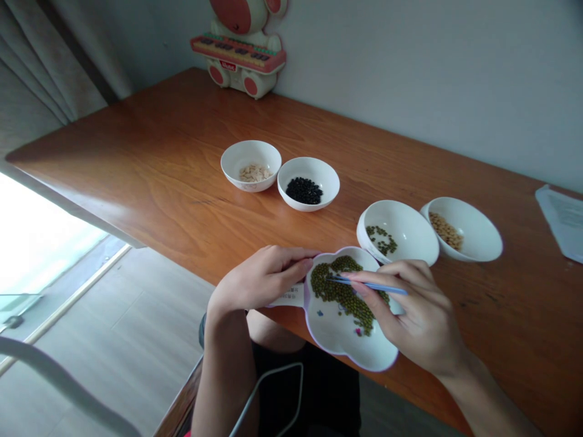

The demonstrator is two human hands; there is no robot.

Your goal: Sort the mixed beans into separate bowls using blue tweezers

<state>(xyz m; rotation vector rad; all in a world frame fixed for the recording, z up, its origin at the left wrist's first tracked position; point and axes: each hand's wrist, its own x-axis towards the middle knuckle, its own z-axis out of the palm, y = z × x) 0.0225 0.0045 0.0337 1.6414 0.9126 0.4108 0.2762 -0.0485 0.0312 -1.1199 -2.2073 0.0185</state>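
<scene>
A pair of blue tweezers (380, 285) is pinched in my right hand (423, 315), their tips among the green mung beans (348, 300). The beans lie in a white, flower-shaped dish (328, 334) with a purple rim, which juts past the table's front edge. My left hand (262, 279) grips the dish at its left side, fingers closed along the rim above a white printed part. Just behind the dish is a white bowl (414, 238) with a few mung beans in it. Whether a bean sits between the tweezer tips is too small to tell.
Farther left on the wooden table (150, 158) are a bowl of pale flat seeds (255, 173) and a bowl of black beans (304, 190). A bowl of tan beans (446, 232) stands at right. A toy piano (239, 54) is by the wall; a white sheet (562, 221) lies far right.
</scene>
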